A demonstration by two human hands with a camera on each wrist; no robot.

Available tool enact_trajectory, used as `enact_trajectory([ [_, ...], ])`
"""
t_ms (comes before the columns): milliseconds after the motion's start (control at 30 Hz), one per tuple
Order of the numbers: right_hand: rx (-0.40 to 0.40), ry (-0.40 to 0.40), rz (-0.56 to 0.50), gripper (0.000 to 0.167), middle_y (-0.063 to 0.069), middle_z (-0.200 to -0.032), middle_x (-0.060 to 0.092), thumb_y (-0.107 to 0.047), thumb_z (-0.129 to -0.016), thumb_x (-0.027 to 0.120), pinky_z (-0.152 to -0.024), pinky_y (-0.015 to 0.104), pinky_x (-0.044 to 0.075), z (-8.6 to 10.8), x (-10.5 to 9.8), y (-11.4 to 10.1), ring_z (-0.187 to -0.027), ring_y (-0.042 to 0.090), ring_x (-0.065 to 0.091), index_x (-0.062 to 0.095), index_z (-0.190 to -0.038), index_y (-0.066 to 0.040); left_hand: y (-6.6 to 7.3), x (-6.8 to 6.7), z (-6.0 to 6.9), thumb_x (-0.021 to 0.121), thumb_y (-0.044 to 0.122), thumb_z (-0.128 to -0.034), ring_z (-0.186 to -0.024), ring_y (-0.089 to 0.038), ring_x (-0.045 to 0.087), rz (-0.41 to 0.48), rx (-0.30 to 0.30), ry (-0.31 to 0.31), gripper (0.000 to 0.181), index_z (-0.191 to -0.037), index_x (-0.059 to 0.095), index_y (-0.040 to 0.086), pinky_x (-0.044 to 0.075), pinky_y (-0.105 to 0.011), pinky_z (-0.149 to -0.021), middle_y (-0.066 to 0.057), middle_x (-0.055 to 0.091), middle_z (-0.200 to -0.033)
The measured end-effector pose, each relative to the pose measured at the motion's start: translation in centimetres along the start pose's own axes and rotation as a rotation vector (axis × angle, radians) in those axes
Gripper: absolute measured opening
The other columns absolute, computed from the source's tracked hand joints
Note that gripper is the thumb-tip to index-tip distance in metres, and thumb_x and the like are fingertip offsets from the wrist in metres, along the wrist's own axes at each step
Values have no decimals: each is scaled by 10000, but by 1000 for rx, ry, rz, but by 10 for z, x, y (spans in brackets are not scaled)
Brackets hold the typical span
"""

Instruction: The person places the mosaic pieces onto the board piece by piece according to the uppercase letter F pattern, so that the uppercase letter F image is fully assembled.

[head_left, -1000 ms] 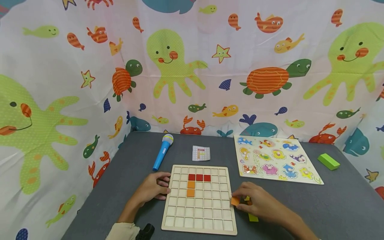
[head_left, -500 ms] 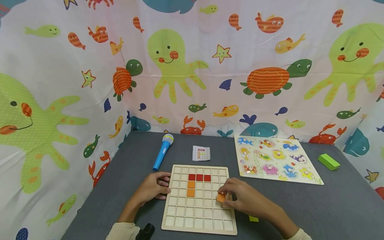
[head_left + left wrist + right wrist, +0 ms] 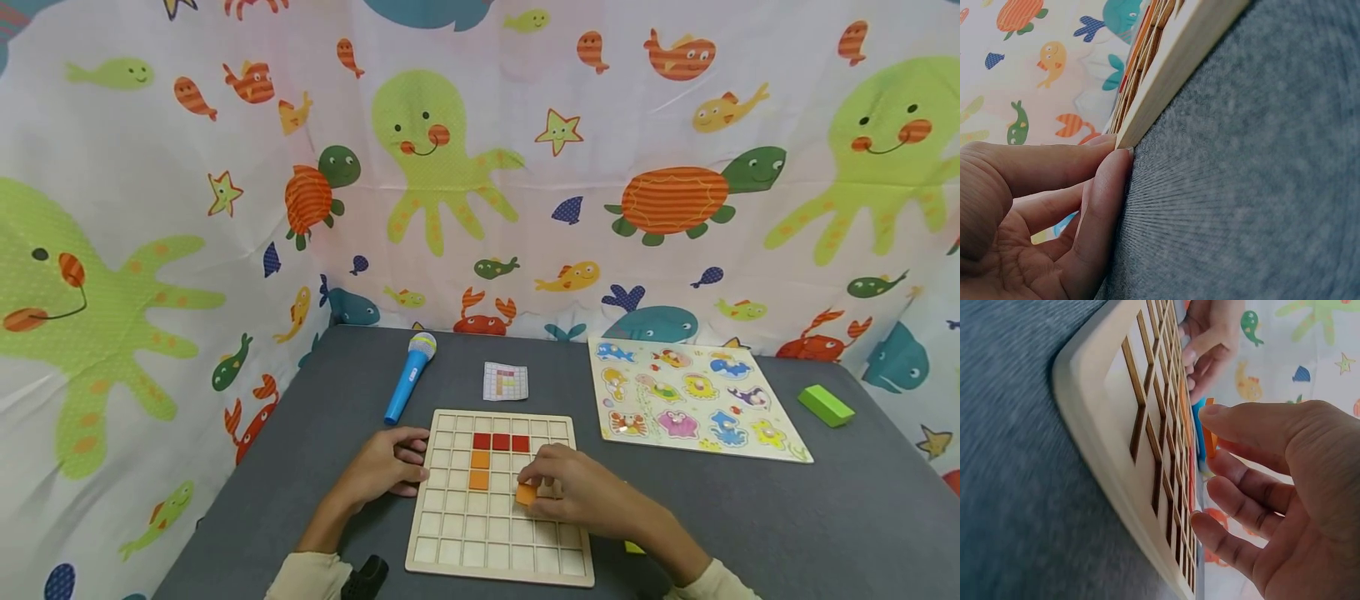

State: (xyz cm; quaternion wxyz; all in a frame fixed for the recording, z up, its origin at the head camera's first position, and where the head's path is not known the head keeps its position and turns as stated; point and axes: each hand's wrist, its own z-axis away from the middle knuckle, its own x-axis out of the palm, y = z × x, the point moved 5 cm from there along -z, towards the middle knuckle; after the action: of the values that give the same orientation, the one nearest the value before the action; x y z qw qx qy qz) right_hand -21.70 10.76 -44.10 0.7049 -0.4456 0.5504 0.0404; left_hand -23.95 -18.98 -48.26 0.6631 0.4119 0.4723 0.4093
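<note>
The left hand (image 3: 385, 463) pinches the left edge of the wooden board (image 3: 476, 527) on the grey bench (image 3: 738, 517), while the right hand (image 3: 581, 490) grips an orange tile (image 3: 526, 495) over it, right of two orange squares (image 3: 479, 480) below three red squares (image 3: 500, 442)

The person wears plain, pale cream sleeves. The left sleeve (image 3: 309, 577) ends partway along the forearm in a slightly rumpled edge, and the right sleeve (image 3: 712, 582) matches it in colour. Beside the left cuff is a black, rounded wrist device (image 3: 365, 578), its finer details too dark to make out. The left hand (image 3: 386, 462) and right hand (image 3: 576, 490) are bare.
</note>
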Motion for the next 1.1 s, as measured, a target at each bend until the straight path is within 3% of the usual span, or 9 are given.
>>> enact_trajectory([
  [500, -58, -9, 34, 225, -108, -1134, 663, -293, -969, 801, -918, 285, 566, -21, 12, -21, -1033, 69, 570, 788, -1174, -199, 0, 0, -1, 827, -15, -853, -934, -209, 678, 2, 3, 3, 626, -1441, 611, -3, 671, -401, -672, -154, 624, -1206],
  [1100, -67, -52, 43, 220, -119, -1157, 679, -239, -956, 812, -983, 296, 571, -38, 28, -34, -1069, 54, 584, 802, -1172, -201, 0, 1, -1, 828, -26, -847, -922, -204, 678, -5, -3, 14, 631, -1439, 612, -5, 669, -397, -657, -146, 629, -1185],
])
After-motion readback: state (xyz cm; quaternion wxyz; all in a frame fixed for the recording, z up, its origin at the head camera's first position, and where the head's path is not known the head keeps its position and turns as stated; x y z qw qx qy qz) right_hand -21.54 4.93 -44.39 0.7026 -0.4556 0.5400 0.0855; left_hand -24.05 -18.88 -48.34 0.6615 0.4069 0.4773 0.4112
